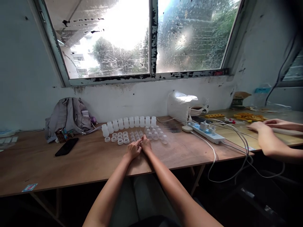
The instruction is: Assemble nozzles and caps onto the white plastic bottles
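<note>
My left hand [133, 149] and my right hand [146, 143] meet over the wooden table [94, 160], fingers curled together. Whatever lies between the fingertips is too small and covered to make out. Just beyond them stand small clear pointed pieces [135, 136] in short rows. To their left, white plastic rings [120, 142] lie flat in rows, some seemingly stacked. Clear domed caps [155, 136] are grouped just right of my right hand. Behind everything, a line of frosted plastic bottles [126, 123] stands upright, curving toward me at the left end.
A black phone [67, 147], a small carton [62, 135] and a grey backpack [68, 116] sit at the left. Rightward are a white power strip [208, 133] with looping cables and a white bag [178, 107]. Another person's arms [272, 135] rest over the adjoining table with yellow parts [251, 117].
</note>
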`<action>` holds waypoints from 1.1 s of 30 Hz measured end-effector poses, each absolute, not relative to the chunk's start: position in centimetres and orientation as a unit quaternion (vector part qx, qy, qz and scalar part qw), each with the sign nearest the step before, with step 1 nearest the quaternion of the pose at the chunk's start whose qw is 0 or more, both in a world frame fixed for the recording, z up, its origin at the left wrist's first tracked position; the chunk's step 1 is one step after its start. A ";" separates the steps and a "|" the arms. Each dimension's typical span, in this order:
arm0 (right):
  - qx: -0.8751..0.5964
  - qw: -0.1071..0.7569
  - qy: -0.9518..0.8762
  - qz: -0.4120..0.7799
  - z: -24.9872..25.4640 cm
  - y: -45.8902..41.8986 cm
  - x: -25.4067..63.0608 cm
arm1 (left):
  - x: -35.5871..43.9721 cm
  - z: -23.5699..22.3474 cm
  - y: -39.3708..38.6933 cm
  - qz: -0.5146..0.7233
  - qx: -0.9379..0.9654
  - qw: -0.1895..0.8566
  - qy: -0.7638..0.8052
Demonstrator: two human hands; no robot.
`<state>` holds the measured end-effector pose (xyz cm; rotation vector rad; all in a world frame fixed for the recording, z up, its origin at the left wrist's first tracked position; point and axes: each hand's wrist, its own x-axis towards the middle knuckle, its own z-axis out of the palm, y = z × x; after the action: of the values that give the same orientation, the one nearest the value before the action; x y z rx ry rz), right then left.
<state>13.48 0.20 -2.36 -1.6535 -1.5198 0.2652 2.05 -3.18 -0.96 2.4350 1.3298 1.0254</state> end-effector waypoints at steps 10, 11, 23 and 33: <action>-0.589 0.510 -0.613 0.133 -2.2 -0.4 13.7 | 1.4 -1.9 -1.0 0.463 0.747 0.195 0.435; -0.575 0.517 -0.618 0.143 -2.1 -0.5 13.7 | 1.4 -2.0 -0.8 0.473 0.739 0.205 0.434; -0.465 0.552 -0.630 0.286 -2.0 -0.3 14.0 | 1.0 -2.2 -0.2 0.516 0.679 0.276 0.442; -0.382 0.528 -0.613 0.447 -1.2 -0.9 15.2 | 1.1 -2.1 -0.2 0.519 0.661 0.330 0.430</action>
<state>15.18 -0.92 -1.15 -0.9117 -1.4636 1.0682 1.13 -0.19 -2.11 1.7300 1.1260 1.3565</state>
